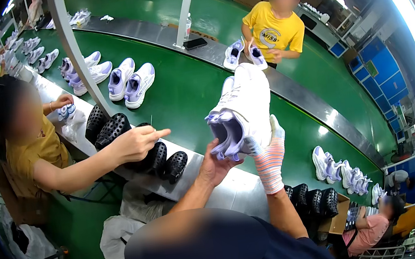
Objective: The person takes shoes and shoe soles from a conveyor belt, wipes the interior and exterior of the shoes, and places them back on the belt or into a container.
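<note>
A pair of white sneakers with lavender linings (246,104) is held up over the near edge of the green belt, side by side, heels toward me. My bare left hand (215,167) is closed round the heel end from below. My right hand (272,160), in a striped knit glove, grips the right-hand shoe along its side near the heel. Left of the shoes, a co-worker's hand (139,143) reaches across with a finger stretched out, apart from them. Below that hand, several black perforated shoe forms (176,167) stand on the steel ledge (229,183).
White-and-lavender sneakers (140,84) stand in pairs on the green belt (175,81); more sneakers (326,164) stand at right. Opposite, a person in yellow (275,28) handles another pair. A phone (195,43) lies by a metal post (185,13). More black forms (322,199) and a cardboard box (335,217) are right.
</note>
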Demonstrator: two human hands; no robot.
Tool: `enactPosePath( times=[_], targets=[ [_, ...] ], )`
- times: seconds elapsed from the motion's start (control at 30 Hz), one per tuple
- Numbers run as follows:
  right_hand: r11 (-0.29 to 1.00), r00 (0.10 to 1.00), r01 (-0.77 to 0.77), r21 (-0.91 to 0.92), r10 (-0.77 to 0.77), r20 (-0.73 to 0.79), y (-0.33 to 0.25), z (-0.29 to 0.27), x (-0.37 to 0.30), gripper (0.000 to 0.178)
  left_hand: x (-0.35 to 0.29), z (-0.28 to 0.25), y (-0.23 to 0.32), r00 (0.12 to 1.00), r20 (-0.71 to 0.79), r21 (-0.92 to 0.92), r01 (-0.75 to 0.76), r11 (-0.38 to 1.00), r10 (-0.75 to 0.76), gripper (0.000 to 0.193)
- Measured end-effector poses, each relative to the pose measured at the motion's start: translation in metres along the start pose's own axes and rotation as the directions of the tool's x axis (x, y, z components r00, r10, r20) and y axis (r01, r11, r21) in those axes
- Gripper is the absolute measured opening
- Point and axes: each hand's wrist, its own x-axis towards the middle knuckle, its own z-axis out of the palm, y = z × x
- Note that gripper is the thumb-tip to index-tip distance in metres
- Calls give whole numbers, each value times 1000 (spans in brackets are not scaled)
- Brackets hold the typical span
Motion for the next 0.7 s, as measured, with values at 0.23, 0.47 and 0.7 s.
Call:
enactPosePath(
  times=[0.23,0.47,0.7],
  targets=[
    [895,986,146,-423,-94,141,-41,20,21,95,4,3,-4,999,39,-287,29,958,-18,57],
    [796,968,210,-567,-90,233,-68,58,21,98,3,-8,17,998,10,-376,-48,926,56,62],
    [751,954,231,-618,-49,297,-72,77,20,97,2,-16,15,988,-154,-468,-62,882,-12,60]
  ],
)
